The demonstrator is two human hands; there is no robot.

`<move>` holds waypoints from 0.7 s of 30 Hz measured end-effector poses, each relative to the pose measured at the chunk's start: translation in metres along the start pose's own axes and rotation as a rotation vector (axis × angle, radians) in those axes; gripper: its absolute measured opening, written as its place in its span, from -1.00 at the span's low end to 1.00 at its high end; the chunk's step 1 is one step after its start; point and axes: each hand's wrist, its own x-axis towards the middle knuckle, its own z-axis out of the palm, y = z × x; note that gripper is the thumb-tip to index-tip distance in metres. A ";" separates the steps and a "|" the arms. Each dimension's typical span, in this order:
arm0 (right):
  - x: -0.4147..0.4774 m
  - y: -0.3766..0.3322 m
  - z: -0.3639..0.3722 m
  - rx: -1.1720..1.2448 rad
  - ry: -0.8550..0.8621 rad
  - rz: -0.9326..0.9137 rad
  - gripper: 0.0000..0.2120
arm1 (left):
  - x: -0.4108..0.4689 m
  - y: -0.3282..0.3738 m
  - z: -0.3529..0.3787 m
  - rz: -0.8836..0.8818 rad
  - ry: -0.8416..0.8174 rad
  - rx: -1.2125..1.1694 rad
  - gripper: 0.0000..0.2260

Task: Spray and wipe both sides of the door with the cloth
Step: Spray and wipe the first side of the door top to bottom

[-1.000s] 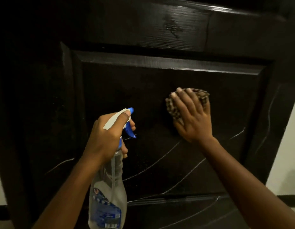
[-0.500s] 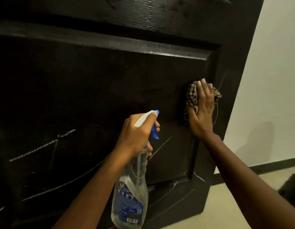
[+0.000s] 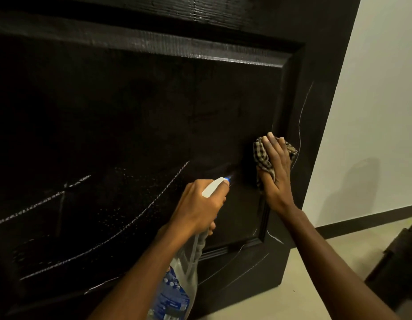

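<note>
Black door (image 3: 131, 112) beside pale wall (image 3: 373, 88)

Your left hand (image 3: 198, 204) hides the trigger of the bottle (image 3: 178, 296), whose base is cut off below it; your right hand (image 3: 277, 174) covers most of the cloth (image 3: 261, 158), perhaps bunched.

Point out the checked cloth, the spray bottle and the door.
checked cloth (image 3: 262, 158): head view, on the bunched fold left of the fingers.
spray bottle (image 3: 185, 266): head view, on the clear body above the label.
door (image 3: 131, 107): head view, on the bare recessed panel.
</note>
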 end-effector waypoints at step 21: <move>-0.005 -0.037 0.072 -0.086 0.537 0.367 -0.32 | -0.049 -0.012 -0.070 0.061 0.162 -0.088 -0.65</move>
